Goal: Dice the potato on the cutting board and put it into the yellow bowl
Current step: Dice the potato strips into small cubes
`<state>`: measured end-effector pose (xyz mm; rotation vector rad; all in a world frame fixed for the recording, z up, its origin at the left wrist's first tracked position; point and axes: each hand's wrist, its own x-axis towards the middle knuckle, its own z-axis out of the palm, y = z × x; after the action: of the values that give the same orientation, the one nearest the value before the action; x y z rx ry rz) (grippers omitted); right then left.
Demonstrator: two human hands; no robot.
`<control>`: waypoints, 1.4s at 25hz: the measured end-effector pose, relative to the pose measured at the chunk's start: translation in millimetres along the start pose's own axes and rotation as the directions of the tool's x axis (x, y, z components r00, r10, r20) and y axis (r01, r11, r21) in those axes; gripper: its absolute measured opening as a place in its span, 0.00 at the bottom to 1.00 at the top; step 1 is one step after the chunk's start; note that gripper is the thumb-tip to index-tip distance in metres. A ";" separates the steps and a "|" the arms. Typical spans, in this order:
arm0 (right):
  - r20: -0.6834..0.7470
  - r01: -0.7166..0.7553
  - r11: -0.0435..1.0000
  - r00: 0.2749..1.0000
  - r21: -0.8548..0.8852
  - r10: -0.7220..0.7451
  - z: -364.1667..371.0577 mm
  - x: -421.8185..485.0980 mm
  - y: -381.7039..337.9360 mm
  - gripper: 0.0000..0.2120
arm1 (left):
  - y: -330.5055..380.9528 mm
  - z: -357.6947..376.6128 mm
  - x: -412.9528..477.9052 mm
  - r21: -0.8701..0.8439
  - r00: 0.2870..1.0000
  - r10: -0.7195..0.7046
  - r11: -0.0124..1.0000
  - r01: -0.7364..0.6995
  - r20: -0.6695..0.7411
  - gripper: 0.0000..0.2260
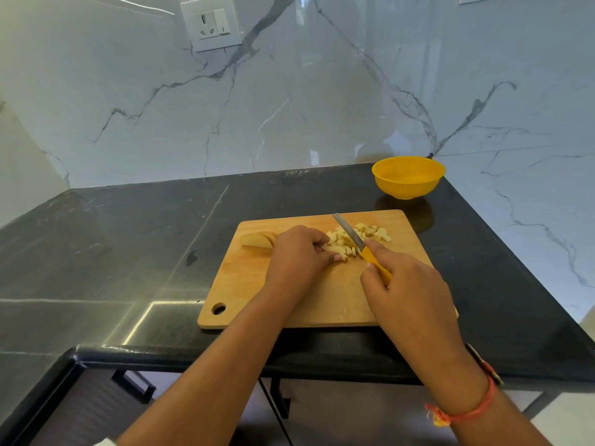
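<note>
Risks a nicked fingertip on the cutting board (pixel 257 284): left hand (pixel 297 255) pinching potato strips (pixel 338 249), right hand (pixel 409 291) clenching the knife (pixel 352 235) (blade just beside).

Left hand (pixel 297 254) curled, right hand (pixel 410 292) clenched

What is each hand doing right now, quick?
Left hand: closed, holding potato strips on the cutting board.
Right hand: closed, gripping the knife by its yellow handle.

Bare forearms (pixel 225 365), with an orange thread bracelet (pixel 467 414) behind the right hand (pixel 415 294).
</note>
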<state>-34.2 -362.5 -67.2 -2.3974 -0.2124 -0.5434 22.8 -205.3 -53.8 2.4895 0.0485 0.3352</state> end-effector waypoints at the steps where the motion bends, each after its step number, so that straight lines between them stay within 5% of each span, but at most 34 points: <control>1: 0.001 -0.006 1.000 1.000 0.002 0.006 0.1 0.2 0.0 0.21 | 2.3 1.6 0.6 -0.007 1.000 0.002 1.000 -0.002 -0.004 0.22; 7: 0.006 0.014 1.000 1.000 -0.010 -0.014 -3.3 -3.1 -1.1 0.21 | -18.7 -19.0 -4.5 -0.171 0.995 0.017 0.985 -0.034 -0.097 0.22; 10: 0.052 0.072 0.997 0.996 -0.040 -0.070 0.9 -1.4 -8.3 0.21 | -44.4 -49.6 3.1 -0.035 0.983 0.022 0.999 -0.029 -0.183 0.19; 15: 0.085 0.113 0.992 0.991 -0.058 -0.108 12.4 0.0 -18.9 0.21 | -66.0 -57.5 12.7 0.268 0.999 0.034 0.963 -0.028 -0.017 0.21; 25: 0.071 0.097 0.992 0.993 -0.084 -0.091 17.0 -0.7 -17.3 0.21 | -77.0 -51.0 15.4 0.318 0.981 0.164 0.940 -0.125 -0.100 0.15; 29: 0.091 0.101 0.991 0.992 -0.089 -0.093 16.7 -1.1 -17.6 0.21 | -83.5 -56.2 15.4 0.185 0.980 0.129 0.978 -0.100 -0.153 0.17; 35: 0.083 0.116 0.988 0.991 -0.106 -0.108 15.9 -3.1 -18.4 0.21 | -91.8 -61.6 9.8 0.225 0.959 0.205 0.961 -0.160 -0.195 0.06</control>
<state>-37.0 -338.2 -69.1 -2.5278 -0.3614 -0.5260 20.9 -94.4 -57.8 2.6586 -0.0630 0.7127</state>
